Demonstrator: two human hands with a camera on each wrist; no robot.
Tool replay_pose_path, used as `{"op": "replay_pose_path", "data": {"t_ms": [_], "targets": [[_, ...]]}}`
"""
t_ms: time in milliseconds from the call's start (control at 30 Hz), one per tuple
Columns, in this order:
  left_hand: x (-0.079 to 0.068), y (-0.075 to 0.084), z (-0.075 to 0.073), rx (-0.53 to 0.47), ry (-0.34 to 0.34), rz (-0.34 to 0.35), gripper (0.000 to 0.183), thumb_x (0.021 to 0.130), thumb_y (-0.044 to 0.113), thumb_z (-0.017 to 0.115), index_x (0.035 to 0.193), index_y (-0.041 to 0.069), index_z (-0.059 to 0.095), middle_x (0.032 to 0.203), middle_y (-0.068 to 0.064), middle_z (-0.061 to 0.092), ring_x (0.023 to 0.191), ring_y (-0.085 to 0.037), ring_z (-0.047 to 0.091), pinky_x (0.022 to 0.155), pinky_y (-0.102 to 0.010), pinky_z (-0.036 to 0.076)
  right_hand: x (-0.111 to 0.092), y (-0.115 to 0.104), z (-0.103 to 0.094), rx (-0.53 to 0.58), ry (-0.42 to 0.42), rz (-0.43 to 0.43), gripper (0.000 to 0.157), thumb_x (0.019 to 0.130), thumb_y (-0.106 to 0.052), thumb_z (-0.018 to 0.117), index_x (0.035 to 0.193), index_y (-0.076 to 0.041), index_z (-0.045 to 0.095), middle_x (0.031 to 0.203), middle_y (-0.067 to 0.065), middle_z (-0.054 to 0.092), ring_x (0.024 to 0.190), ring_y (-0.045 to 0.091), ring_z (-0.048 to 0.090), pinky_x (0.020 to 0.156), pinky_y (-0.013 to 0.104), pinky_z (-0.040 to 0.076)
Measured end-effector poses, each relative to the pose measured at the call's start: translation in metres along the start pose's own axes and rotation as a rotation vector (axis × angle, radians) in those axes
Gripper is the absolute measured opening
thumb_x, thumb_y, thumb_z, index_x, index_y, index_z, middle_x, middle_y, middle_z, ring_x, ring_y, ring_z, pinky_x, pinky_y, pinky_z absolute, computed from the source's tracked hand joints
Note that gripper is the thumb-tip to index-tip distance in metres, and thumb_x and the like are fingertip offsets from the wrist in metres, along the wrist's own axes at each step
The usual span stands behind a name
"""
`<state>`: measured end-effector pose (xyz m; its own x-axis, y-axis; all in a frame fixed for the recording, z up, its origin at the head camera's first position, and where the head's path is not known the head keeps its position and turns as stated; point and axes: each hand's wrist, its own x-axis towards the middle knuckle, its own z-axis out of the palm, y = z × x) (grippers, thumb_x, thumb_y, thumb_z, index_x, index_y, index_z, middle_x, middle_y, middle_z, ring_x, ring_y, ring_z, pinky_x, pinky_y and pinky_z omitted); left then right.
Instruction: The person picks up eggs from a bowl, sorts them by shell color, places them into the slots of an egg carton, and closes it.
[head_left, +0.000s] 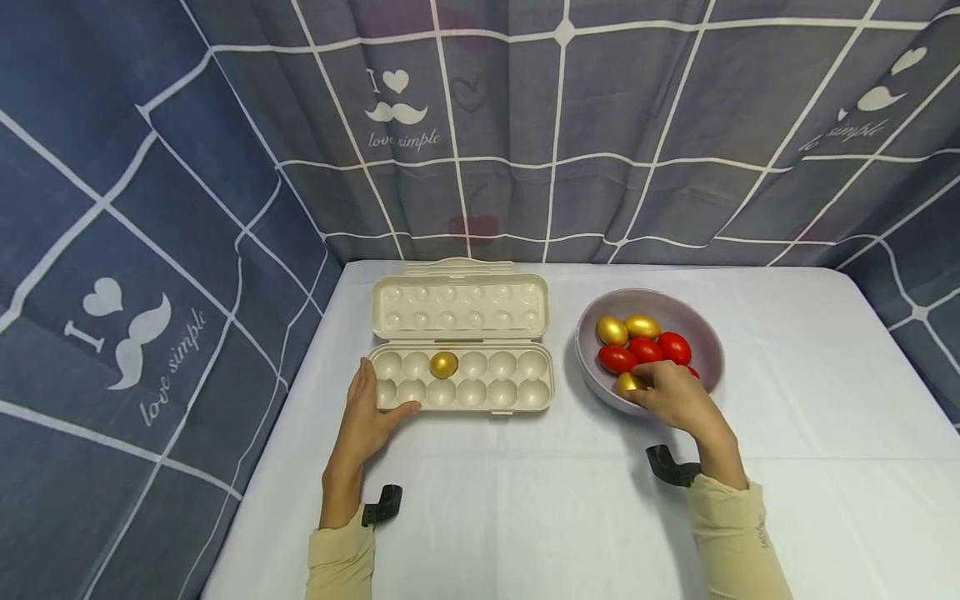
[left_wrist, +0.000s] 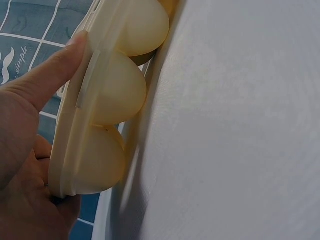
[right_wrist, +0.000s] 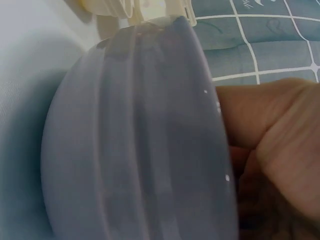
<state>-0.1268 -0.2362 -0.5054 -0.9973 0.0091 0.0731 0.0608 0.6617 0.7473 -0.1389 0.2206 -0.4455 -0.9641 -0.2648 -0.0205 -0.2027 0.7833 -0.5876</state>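
A cream plastic egg carton [head_left: 491, 402] lies with its lid folded back, and one gold egg [head_left: 443, 364] sits in its back row of cups. My left hand [head_left: 367, 421] grips the carton's left front corner, thumb on the front rim and fingers along the left end. In the left wrist view the carton's rounded cups [left_wrist: 120, 90] show from the side. My right hand [head_left: 678, 400] reaches over the front rim of a mauve bowl [head_left: 705, 333]. Thumb and fingers pinch a gold egg [head_left: 628, 383] there. The bowl's wall hides the fingertips in the right wrist view.
Two more gold eggs [head_left: 627, 328] and several red eggs [head_left: 645, 350] lie in the bowl, which stands right of the carton. Both rest on a white-covered table [head_left: 495, 500]. Grey-blue checked curtains [head_left: 502, 125] hang behind and at the sides.
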Motion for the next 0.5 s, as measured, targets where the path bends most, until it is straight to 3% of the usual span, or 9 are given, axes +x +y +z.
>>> {"op": "replay_pose_path", "data": {"t_ms": [133, 267, 500], "targets": [[-0.0003, 0.0002, -0.001, -0.001, -0.002, -0.001, 0.122, 0.077, 0.038, 0.085, 0.152, -0.011, 0.003, 0.16, -0.029, 0.0, 0.147, -0.042, 0.001, 0.117, -0.052, 0.008, 0.0044, -0.0043, 0.0003, -0.032, -0.033, 0.068, 0.016, 0.087, -0.02, 0.074, 0.079, -0.008, 0.067, 0.059, -0.002, 0.036, 0.059, 0.018, 0.04, 0.057, 0.033, 0.033], [-0.0007, 0.0004, -0.0014, -0.003, 0.007, 0.006, 0.121, 0.077, 0.038, 0.085, 0.152, -0.012, 0.003, 0.159, -0.03, 0.001, 0.147, -0.042, 0.001, 0.117, -0.052, 0.008, 0.0075, -0.0078, 0.0001, -0.059, -0.065, 0.122, 0.019, 0.087, -0.024, 0.074, 0.087, -0.006, 0.071, 0.062, 0.0, 0.043, 0.064, 0.022, 0.046, 0.059, 0.034, 0.036], [-0.001, 0.0006, 0.0, -0.019, 0.008, 0.009, 0.121, 0.078, 0.037, 0.085, 0.152, -0.011, 0.001, 0.159, -0.03, 0.0, 0.147, -0.042, 0.0, 0.118, -0.052, 0.008, 0.0045, -0.0037, 0.0018, -0.022, 0.004, 0.084, 0.021, 0.085, -0.02, 0.077, 0.095, -0.001, 0.072, 0.067, 0.001, 0.053, 0.068, 0.024, 0.049, 0.063, 0.036, 0.039]]}}
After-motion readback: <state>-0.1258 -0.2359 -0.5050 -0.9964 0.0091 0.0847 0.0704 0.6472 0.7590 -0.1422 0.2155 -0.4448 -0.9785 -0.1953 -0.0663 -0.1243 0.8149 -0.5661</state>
